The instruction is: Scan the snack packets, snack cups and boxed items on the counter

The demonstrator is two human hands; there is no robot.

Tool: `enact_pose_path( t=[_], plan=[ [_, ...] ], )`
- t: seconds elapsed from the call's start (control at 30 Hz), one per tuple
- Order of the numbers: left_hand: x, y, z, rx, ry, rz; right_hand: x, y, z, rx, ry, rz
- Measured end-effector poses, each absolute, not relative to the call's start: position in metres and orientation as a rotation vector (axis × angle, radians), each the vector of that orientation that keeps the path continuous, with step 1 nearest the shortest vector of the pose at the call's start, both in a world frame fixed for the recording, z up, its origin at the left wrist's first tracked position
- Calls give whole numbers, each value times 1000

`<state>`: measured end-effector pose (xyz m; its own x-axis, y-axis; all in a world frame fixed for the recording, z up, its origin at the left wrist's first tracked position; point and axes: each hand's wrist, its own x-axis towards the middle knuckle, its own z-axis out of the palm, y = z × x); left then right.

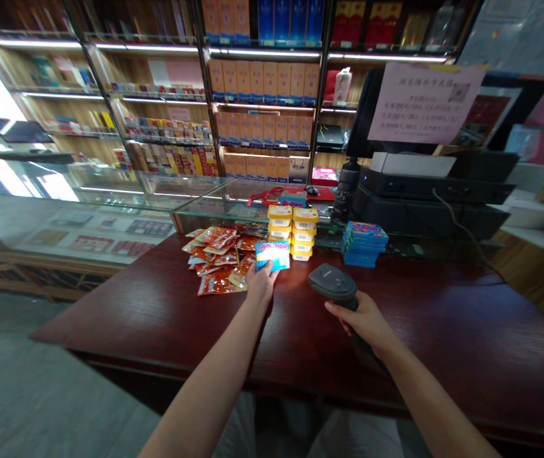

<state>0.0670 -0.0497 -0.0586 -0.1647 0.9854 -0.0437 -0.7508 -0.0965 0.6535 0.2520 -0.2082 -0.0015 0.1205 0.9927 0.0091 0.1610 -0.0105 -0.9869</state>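
Observation:
My left hand (259, 282) grips a small blue packet (272, 255) by its lower edge and holds it upright over the dark red counter (157, 305). A bright light patch falls on the packet's face. My right hand (362, 318) is wrapped round the handle of a dark grey barcode scanner (333, 282), whose head points toward the packet. Just behind the packet lie several orange snack sachets (217, 257) and two stacks of yellow-lidded tubs (293, 232).
A stack of blue packets (364, 243) sits right of the tubs. Behind it stand a black register and printer (434, 191) with a pink paper notice (424, 102). A glass display case (109, 203) runs left; stocked shelves (262, 95) fill the back wall.

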Motion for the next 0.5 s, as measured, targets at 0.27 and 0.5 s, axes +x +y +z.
enact_pose_path(
  t=[0.27,0.5],
  plan=[
    [69,-53,-55,514,630,1658,246,-207,-5,-1410,-1191,1092],
    [71,-54,-51,520,565,1665,245,-207,-1,-1389,-1152,1104]
  ],
)
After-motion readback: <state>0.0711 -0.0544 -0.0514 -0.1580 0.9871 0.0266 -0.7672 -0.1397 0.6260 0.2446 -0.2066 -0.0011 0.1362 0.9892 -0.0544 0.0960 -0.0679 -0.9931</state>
